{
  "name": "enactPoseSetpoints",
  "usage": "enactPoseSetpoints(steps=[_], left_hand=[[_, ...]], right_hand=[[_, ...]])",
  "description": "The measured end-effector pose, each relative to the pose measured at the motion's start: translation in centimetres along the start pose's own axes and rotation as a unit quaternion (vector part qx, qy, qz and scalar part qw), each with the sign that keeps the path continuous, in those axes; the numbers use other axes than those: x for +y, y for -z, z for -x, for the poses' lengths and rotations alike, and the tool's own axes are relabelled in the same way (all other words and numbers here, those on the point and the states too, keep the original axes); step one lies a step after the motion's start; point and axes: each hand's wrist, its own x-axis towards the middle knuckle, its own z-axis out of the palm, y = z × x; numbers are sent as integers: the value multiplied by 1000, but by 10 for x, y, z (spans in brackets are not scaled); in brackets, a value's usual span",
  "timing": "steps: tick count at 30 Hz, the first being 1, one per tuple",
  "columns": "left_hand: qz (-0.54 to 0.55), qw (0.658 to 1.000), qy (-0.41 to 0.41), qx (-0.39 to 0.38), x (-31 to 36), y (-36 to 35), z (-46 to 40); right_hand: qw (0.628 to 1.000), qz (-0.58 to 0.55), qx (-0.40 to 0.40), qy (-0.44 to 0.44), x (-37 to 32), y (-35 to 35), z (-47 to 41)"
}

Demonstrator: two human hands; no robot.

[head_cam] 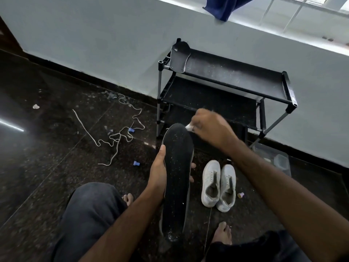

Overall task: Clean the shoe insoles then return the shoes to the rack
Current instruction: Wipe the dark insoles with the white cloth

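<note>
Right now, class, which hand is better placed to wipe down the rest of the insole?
The right hand: it pinches a white wipe at the toe of the black insole. The left hand grips the insole's middle, steadying it.

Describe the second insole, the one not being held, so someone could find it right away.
Start at the black shoe rack against the pale wall. On the left end of its top shelf lies the spare insole, draped over the front bar. Unlike the insole in hand, nothing touches it.

Dark speckled floor [47, 148], pale wall [94, 35]
</note>
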Motion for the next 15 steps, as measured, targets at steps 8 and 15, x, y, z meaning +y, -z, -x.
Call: enactPoseSetpoints(steps=[8, 15], left_hand=[[3, 1000, 1, -10, 3, 1, -1], [5, 1000, 14, 0, 4, 4, 0]], right_hand=[[986, -99, -102, 83, -38, 14, 16], [996, 18, 69, -61, 9, 8, -15]])
